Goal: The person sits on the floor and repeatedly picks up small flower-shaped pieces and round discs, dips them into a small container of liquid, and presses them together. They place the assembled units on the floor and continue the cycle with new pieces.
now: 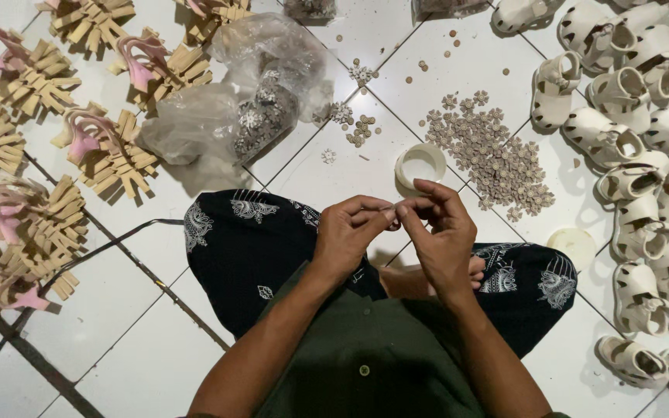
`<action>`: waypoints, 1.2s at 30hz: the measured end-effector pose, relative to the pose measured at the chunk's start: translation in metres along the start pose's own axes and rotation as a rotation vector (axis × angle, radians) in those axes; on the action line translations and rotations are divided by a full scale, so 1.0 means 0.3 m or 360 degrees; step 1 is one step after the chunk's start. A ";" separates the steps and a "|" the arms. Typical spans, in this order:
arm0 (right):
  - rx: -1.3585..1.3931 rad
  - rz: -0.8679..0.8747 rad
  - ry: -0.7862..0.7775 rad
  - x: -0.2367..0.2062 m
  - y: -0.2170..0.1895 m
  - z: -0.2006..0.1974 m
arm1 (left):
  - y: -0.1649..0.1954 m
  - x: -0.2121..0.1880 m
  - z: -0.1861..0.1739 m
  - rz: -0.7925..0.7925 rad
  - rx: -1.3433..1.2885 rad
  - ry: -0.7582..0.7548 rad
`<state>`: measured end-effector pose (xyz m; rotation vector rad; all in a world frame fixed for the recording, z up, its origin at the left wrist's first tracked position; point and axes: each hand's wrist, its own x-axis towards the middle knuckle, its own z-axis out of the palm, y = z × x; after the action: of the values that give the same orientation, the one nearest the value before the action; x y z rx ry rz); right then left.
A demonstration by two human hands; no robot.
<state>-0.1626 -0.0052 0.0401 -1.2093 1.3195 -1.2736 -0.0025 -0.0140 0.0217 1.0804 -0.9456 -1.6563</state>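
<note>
Floor (156, 255): white tiles serve as the workbench, with stock sorted by kind around the seated person.
Sandals (629, 147): cream, laid in rows along the right within arm's reach; the upper and right ones are cut off by the frame.
Strap bundles (110, 155): tan and pink, fanned out on the left, well apart from the sandals.
Bags (249, 101): 2 clear plastic ones, contents blurred, apparently silvery flower trims.
Flower pile (497, 155): small tan flower pieces heaped just ahead of the right knee.
Tape roll (420, 165): lies flat, just beyond the hands.
Left hand (346, 232): fingertips pinched together, meeting the right.
Right hand (444, 232): thumb and forefinger pinching.
Tiny piece (393, 210): nipped between both hands over the lap; too small to identify.
</note>
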 end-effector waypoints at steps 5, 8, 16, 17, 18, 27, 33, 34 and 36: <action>0.0032 0.0028 0.0021 -0.006 0.009 0.001 | -0.002 0.004 -0.005 -0.0048 0.0043 0.0008; 0.0001 0.0081 0.0052 0.006 0.017 -0.007 | -0.013 0.020 -0.013 -0.0129 -0.0079 -0.0054; -0.0099 0.0149 -0.0053 0.010 0.006 0.012 | -0.031 0.016 -0.013 -0.0048 -0.0111 -0.0102; -0.0191 0.0145 -0.0041 0.009 0.005 0.014 | -0.030 0.016 -0.013 -0.0041 -0.0117 -0.0099; -0.0092 0.0181 -0.0050 0.011 0.006 0.014 | -0.029 0.016 -0.013 -0.0034 -0.0122 -0.0096; -0.0013 0.0222 -0.0064 0.023 0.032 -0.053 | -0.025 0.015 -0.014 -0.0147 -0.0126 -0.0066; 0.0020 0.0177 -0.0048 0.010 0.026 -0.035 | -0.014 -0.001 -0.002 -0.0056 -0.0051 -0.0120; 0.0016 0.0132 -0.0055 0.007 0.024 -0.034 | -0.015 -0.007 0.001 -0.0024 0.0048 -0.0134; 0.0044 0.0078 -0.0063 0.005 0.019 -0.031 | -0.017 -0.007 0.010 -0.0099 0.0040 -0.0086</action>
<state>-0.1722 -0.0058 0.0348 -1.1700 1.2915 -1.2235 -0.0063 -0.0103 0.0184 1.0963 -0.9789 -1.7363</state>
